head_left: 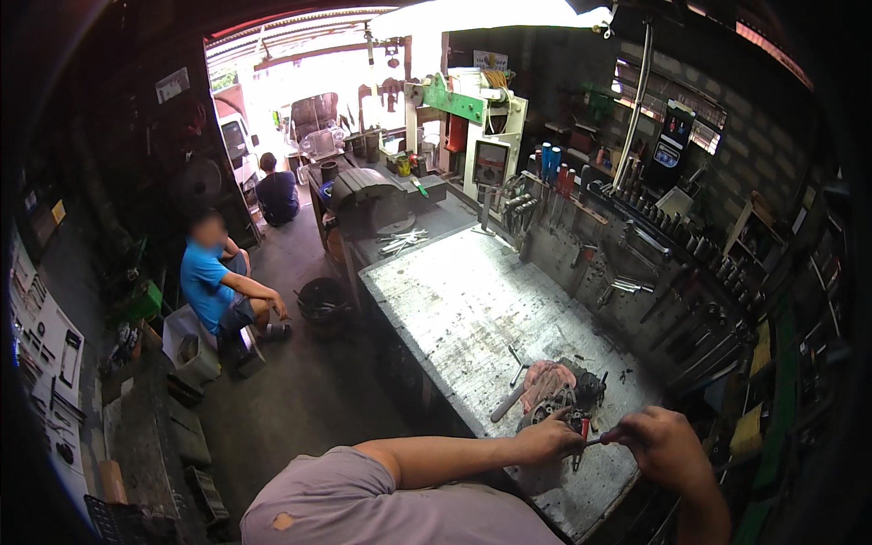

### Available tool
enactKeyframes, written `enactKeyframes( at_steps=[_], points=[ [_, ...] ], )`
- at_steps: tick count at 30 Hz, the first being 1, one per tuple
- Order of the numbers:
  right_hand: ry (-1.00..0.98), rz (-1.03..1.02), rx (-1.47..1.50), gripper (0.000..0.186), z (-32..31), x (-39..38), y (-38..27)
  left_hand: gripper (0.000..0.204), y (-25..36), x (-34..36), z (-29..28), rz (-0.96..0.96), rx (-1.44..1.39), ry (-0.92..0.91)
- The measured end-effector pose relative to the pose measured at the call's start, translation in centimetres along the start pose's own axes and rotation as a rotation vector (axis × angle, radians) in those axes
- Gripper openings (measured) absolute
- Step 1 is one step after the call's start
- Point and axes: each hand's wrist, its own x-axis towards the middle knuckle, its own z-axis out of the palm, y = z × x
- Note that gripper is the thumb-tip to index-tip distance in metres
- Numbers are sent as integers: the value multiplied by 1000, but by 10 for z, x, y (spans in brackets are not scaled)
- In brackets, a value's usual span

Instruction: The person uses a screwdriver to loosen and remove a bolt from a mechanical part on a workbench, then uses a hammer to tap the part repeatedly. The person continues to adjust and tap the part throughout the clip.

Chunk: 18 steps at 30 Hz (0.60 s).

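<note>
Grey scratched metal bench [454, 300] carries a dark metal machine part [559, 404] near its front right corner, beside a pink rag [543, 374]. Left hand [545, 440] rests closed against the part; right hand [661, 443] grips a thin red-handled tool [592, 441].

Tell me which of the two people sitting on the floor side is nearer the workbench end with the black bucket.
The person in the bright blue shirt, seated beside the black bucket. The other, in a dark shirt, crouches farther back toward the daylight, back turned to the camera.

Dim workshop, blown-out doorway, fisheye edges
</note>
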Motion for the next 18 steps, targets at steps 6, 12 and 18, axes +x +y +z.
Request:
enactKeyframes(
  at_steps=[6, 12, 18],
  points=[
    [-80, 28, -231, 28, -5, 1, 0, 17, 1, 1, 0, 11, 18, 11],
    [39, 161, -183, 28, 8, 0, -3, 34, 3, 0, -7, -101, 76, -184],
    [101, -119, 61, 29, 13, -6, 2, 100, 2, -8, -28, 92, 179, 143]
  ],
)
